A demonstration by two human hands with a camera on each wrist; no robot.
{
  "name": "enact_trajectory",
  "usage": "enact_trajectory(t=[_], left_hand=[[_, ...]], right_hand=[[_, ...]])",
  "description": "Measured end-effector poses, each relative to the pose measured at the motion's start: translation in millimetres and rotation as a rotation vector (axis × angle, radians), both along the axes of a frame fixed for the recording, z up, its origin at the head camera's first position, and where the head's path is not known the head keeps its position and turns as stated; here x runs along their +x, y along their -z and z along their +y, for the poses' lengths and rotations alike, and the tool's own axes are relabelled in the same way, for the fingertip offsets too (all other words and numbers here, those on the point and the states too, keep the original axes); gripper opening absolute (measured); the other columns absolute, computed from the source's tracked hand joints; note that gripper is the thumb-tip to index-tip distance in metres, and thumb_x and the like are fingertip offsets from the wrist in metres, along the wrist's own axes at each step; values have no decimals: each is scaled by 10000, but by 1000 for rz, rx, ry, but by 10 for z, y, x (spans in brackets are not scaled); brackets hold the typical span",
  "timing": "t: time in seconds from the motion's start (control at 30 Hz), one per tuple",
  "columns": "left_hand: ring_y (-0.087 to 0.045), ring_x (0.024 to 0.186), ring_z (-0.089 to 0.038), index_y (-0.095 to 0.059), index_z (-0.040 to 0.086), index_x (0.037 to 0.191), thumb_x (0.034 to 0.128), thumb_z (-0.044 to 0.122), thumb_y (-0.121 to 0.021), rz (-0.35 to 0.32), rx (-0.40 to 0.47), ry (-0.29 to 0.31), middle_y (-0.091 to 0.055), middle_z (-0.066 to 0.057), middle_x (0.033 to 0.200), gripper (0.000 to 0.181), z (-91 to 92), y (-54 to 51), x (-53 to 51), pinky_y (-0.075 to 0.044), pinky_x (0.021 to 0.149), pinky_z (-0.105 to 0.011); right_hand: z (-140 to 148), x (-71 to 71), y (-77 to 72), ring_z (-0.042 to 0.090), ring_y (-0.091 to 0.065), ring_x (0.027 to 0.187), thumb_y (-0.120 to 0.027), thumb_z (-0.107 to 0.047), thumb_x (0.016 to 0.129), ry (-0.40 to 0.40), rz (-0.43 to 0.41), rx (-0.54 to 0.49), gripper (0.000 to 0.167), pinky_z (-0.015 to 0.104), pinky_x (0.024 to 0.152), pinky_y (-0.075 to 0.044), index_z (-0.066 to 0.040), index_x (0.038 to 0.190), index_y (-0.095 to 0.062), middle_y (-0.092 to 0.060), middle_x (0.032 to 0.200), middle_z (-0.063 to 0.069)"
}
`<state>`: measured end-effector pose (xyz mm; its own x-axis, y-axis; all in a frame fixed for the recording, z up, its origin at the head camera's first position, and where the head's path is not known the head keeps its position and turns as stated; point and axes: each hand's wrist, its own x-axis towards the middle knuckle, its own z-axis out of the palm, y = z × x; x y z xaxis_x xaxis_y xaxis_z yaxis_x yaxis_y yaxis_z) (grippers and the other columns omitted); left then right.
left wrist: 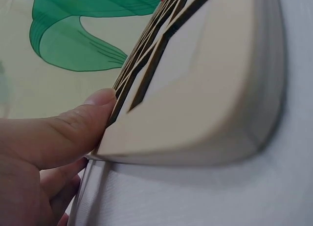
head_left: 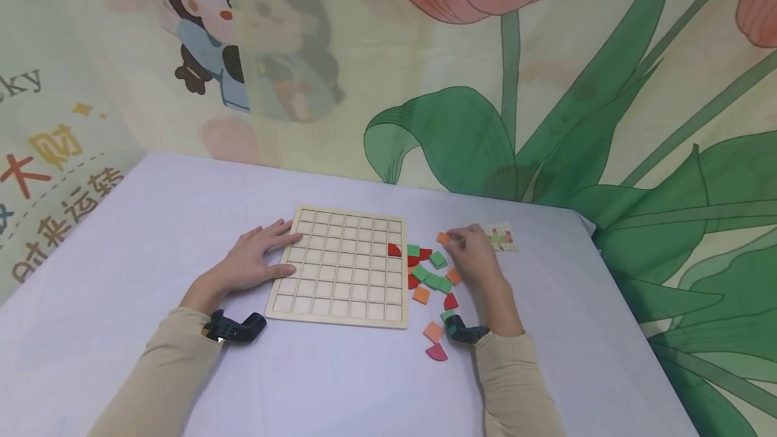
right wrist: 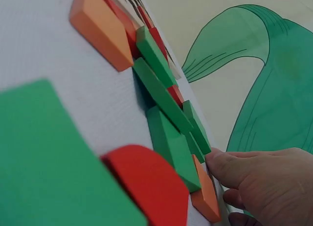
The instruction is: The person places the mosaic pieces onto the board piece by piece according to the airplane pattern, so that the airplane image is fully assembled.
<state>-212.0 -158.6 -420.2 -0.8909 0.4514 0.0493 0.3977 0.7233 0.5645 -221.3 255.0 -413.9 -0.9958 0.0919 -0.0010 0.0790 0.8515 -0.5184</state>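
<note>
A wooden grid board [head_left: 397, 323] lies on the table with a red quarter-circle tile [head_left: 394, 249] in a cell of its right column. My left hand [head_left: 251, 260] rests with spread fingers on the board's left edge, its thumb [left wrist: 78, 133] on the rim. To the right of the board, my right hand [head_left: 476, 255] pinches an orange square tile [head_left: 444, 238] at its right side; in the right wrist view that tile is hidden. Close by lie loose tiles, among them a green square [head_left: 438, 260], an orange square [right wrist: 208, 192] and a red quarter circle [right wrist: 146, 182].
A small pattern card [head_left: 502, 237] lies just beyond my right hand. Several more tiles trail toward me, including an orange square [head_left: 434, 332] and a red quarter circle [head_left: 436, 353]. A printed cloth backdrop [head_left: 437, 133] stands behind the white-covered table [head_left: 340, 383].
</note>
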Motion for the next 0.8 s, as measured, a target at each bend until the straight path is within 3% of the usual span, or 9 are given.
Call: enact_trajectory(t=[0.5, 0.67, 0.8], left_hand=[[-183, 1443, -382, -489, 80, 1384, 819, 376, -705, -1, 23, 16, -292, -200, 1533, 673, -1, -2, -19, -75, 1157, -553], [-184, 1442, -382, -486, 81, 1387, 827, 386, -695, 8, 8, 28, -286, -200, 1535, 671, 10, -15, -43, -83, 1154, -558], [-186, 1440, -386, -488, 84, 1385, 824, 395, -696, -4, 6, 16, -291, -204, 1532, 674, -12, 1, -18, -83, 1152, -562]], right_hand=[[8, 3, -68, 252, -576, 1083, -656, -293, 898, -32, -26, 9, 388, 400, 924, -525, -101, 1233, -611, -621, 1186, 96], [-86, -12, -129, 231, -596, 1042, -685, -357, 865, -52, -15, 24, 415, 355, 835, -560, -132, 1210, -638, -649, 1154, 60], [-245, -1, -207, 220, -597, 1018, -686, -309, 873, -126, -38, 40, 351, 303, 755, -566, -144, 1182, -666, -662, 1132, 48]])
